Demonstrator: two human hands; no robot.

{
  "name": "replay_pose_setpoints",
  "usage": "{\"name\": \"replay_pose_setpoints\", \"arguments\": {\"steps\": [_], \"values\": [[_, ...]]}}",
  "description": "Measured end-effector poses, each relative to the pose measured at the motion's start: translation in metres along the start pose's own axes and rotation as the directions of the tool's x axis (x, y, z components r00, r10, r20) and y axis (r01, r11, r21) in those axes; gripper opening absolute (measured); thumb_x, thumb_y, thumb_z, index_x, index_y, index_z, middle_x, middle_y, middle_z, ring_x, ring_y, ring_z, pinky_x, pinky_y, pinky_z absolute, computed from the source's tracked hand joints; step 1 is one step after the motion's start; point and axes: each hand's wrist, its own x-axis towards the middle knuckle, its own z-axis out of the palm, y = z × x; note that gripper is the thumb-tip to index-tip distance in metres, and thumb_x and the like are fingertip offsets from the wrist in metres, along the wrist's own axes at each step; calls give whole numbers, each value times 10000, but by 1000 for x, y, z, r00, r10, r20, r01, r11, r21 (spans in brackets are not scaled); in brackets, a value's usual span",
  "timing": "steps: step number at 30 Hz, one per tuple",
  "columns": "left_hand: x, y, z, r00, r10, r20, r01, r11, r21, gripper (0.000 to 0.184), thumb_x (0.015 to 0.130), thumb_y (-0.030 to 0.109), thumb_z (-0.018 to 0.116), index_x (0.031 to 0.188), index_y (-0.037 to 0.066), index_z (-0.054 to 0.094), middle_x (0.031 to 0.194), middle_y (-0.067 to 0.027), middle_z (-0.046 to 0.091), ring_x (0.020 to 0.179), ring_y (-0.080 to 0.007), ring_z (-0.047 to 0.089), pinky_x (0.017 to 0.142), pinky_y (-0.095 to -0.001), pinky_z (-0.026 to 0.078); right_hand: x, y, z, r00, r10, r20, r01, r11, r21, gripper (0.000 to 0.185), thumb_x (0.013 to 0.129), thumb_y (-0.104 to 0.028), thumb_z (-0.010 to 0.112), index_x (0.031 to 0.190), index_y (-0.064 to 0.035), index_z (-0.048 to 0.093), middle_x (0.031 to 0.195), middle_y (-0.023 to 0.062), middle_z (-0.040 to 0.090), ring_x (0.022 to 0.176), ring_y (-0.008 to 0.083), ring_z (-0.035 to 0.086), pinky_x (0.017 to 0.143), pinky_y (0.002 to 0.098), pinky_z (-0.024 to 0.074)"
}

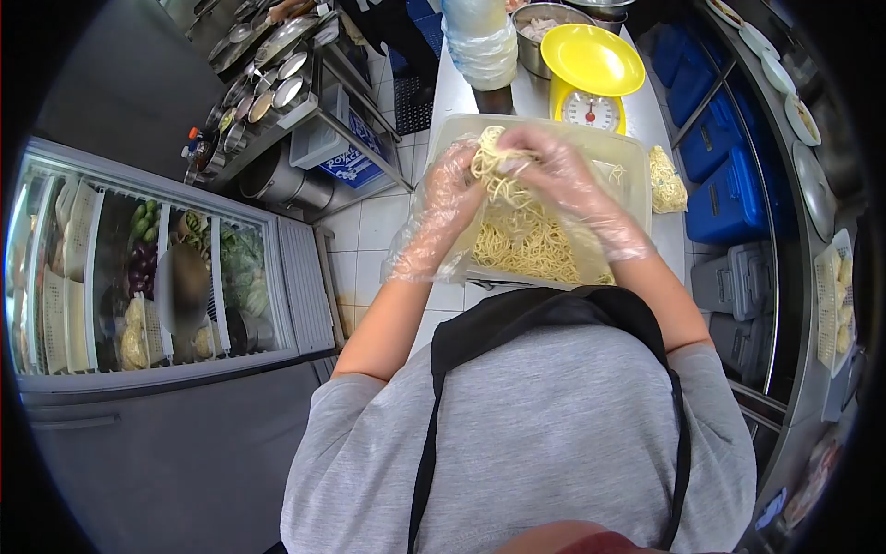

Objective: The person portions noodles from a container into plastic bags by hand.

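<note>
My left hand [452,180], in a clear plastic glove, is closed on the left side of a bundle of yellow noodles [489,159]. On the other side my right hand [558,175], also gloved, has its fingers curled on the same bundle and is smeared by motion. Loose strands hang down between the hands. Below them a translucent plastic tub [634,157] holds a layer of loose noodles [526,249]. A yellow dial scale [591,111] with a round yellow pan [593,60] stands just beyond the tub.
A bag of noodles [666,180] lies right of the tub. Stacked plastic-wrapped containers [480,46] and a metal pot [531,42] stand behind. On the left are a glass-topped fridge [286,277] and a rack of pans [305,115]; blue bins [724,194] line the right.
</note>
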Motion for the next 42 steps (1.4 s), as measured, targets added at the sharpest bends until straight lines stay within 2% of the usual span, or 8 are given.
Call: {"name": "replay_pose_setpoints", "arguments": {"steps": [2, 5, 9, 11, 21, 30, 34, 42], "values": [[-4, 5, -5, 999, 50, -8, -50, 998, 35, 351, 753, -2, 597, 1098, 50, 640, 1056, -106, 620, 973, -244, 600, 819, -302, 477, 12, 55, 7, 958, -200, 205, 286, 714, -640, 128, 842, -115, 590, 887, 2, 621, 781, 168, 613, 826, 294, 626, 773, 395, 482], [-8, 14, -14, 997, 77, -1, -77, 994, 73, 414, 736, -17, 575, 1143, 48, 614, 1130, -132, 593, 1035, -281, 582, 876, -324, 472, 15, 39, 11, 935, 13, 355, 315, 431, -846, 245, 763, -77, 684, 1001, -39, 642, 902, 134, 642, 874, 281, 627, 809, 375, 489], [-10, 11, -32, 1000, -19, -9, 20, 998, 62, 504, 720, -15, 586, 1218, 60, 563, 1238, -134, 523, 1088, -280, 551, 886, -331, 471, 16, 10, -20, 865, -215, 452, 468, 669, -577, 452, 754, -110, 710, 1178, -60, 563, 1143, 155, 586, 1058, 287, 573, 886, 397, 460], [-13, -1, -33, 1000, 22, 5, -22, 991, 135, 531, 712, 8, 593, 1238, 70, 547, 1242, -136, 510, 1111, -283, 534, 901, -345, 464, 6, 9, -29, 983, -74, 165, 129, 928, -350, 636, 747, -140, 728, 1311, -90, 440, 1299, 156, 489, 1202, 276, 481, 972, 403, 409], [-8, 16, 25, 970, 149, 191, -236, 763, 602, 655, 651, 370, 754, 1202, 83, 544, 1216, -126, 482, 1111, -320, 439, 933, -470, 338, 17, -26, -49, 923, 150, 355, -66, 969, -239, 368, 788, -158, 688, 1112, -89, 529, 1097, 102, 581, 1073, 224, 533, 943, 358, 419], [1, 4, 16, 987, 40, 155, -100, 910, 402, 453, 661, 249, 758, 1075, 124, 624, 1043, -125, 549, 1003, -321, 513, 870, -442, 419, 54, -180, -42, 923, 137, 359, 280, 400, -873, 200, 822, -251, 655, 819, -73, 564, 755, 70, 579, 765, 171, 569, 705, 319, 450], [2, 3, 16, 989, 6, 145, -58, 932, 357, 401, 691, 246, 743, 1056, 120, 637, 1046, -123, 575, 1017, -326, 529, 878, -428, 439, 60, -231, -33, 948, 224, 226, -34, 777, -629, 195, 826, -46, 621, 679, -89, 500, 583, -2, 453, 525, 100, 431, 541, 242, 427], [3, -11, 2, 946, -168, 277, 55, 926, 374, 454, 693, 232, 742, 1101, 85, 609, 1134, -134, 550, 1095, -327, 511, 948, -418, 422, 50, -208, -49, 975, -106, 195, 155, 954, -256, 157, 790, -139, 670, 722, -91, 537, 672, 0, 489, 621, 117, 475, 598, 265, 418]]}}
